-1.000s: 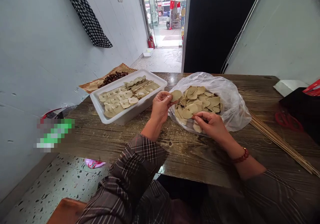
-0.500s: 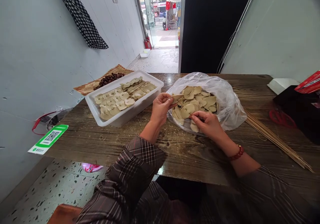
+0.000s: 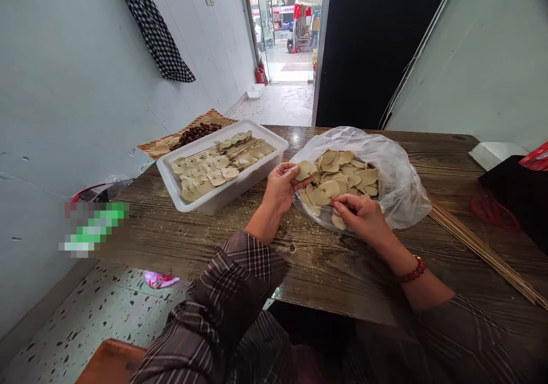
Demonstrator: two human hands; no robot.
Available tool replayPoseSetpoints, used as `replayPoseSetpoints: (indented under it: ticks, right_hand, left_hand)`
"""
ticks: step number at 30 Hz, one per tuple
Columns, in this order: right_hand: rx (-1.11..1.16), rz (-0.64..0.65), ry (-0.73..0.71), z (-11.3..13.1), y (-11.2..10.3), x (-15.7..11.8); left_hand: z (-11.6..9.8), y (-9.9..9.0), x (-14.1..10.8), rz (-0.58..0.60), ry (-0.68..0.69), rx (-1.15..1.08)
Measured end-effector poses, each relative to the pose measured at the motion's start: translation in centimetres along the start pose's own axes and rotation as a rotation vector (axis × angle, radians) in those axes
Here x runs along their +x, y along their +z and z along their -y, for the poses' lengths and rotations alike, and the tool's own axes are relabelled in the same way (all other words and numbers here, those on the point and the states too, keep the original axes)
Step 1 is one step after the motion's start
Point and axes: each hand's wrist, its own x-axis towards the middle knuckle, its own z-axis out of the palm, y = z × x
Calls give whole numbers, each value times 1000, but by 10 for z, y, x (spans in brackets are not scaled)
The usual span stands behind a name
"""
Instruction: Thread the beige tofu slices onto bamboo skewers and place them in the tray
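My left hand (image 3: 280,187) pinches a thin beige slice (image 3: 305,170) at the near left side of an open clear plastic bag (image 3: 400,187). Many loose beige slices (image 3: 366,177) lie in the bag. To the right, my right hand (image 3: 362,214) has its thumb and fingers closed at the edge of a round slice (image 3: 327,192); whether a thin stick is between the fingertips is too small to tell. Left of my hands stands a white tray (image 3: 214,200) with several rows of slices threaded on sticks.
Thin wooden sticks (image 3: 483,247) lie at the right, near red scissors (image 3: 494,213) and a black box (image 3: 509,193). Dark red pieces (image 3: 199,134) lie on a patterned mat (image 3: 149,148) behind the tray. The wooden table's front edge runs below my forearms.
The slice in my left hand has turned from nearly edge-on to face the camera more. My right hand keeps its pinch. The whole view has shifted, moving the scene slightly right.
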Motion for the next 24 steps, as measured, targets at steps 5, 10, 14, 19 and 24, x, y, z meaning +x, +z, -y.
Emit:
replayPoseSetpoints:
  ticks: [5, 10, 14, 19, 24]
  right_hand:
    - [25, 21, -4, 0, 0, -1]
    - [49, 32, -4, 1, 0, -1]
    - [75, 44, -3, 2, 0, -1]
    - [47, 35, 10, 2, 0, -2]
    - [33, 22, 19, 1, -1, -1]
  left_hand:
    - [0, -1, 1, -12, 7, -15]
    - [1, -2, 2, -16, -28, -37]
    - [1, 0, -1, 5, -51, -46]
    - [4, 4, -5, 54, -31, 11]
    - [5, 5, -5, 30, 53, 38]
